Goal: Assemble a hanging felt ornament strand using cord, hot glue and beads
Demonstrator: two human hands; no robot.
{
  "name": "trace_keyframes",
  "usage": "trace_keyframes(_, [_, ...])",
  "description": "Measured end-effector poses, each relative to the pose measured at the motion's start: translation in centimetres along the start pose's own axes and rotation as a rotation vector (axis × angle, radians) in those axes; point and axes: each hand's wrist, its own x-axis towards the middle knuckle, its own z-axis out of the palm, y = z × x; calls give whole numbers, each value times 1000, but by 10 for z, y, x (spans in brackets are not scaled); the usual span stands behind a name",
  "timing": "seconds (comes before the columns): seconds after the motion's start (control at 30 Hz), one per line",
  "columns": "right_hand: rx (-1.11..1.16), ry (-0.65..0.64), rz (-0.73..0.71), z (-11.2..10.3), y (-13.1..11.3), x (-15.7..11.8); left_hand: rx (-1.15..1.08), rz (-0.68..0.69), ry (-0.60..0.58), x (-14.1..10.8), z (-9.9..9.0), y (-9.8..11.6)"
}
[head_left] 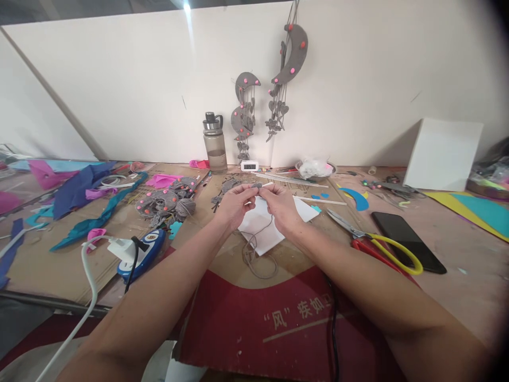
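My left hand and my right hand meet over a white sheet, each closed in a pinch. Between their fingertips is a small grey piece, and a thin white stick shows at my right fingertips. Grey yarn hangs from the hands and loops on the cardboard below. To the left of my left hand lies a ball of grey yarn beside grey felt pieces with pink and orange dots.
Yellow-handled scissors and a black phone lie at the right. A blue power strip with a white plug is at the left. Behind stand a bottle and a small clock; grey moon hangings hang on the wall.
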Motion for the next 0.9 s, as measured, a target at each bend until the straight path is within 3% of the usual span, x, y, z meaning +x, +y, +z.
trace_keyframes(0.27, [29,-35,-2,2,4,-4,-2,46,24,2,-4,1])
trace_keyframes(0.5, [221,-46,124,0,-4,-4,-50,27,-45,-1,1,0])
trace_keyframes(0.6, [206,-98,118,-1,-4,-4,-58,37,-2,-2,1,0])
trace_keyframes(0.77, [-157,-230,-73,-11,-8,3,40,112,95,1,-5,2])
trace_keyframes(0.9, [-639,-157,-309,-28,-23,14,103,156,138,4,-8,4])
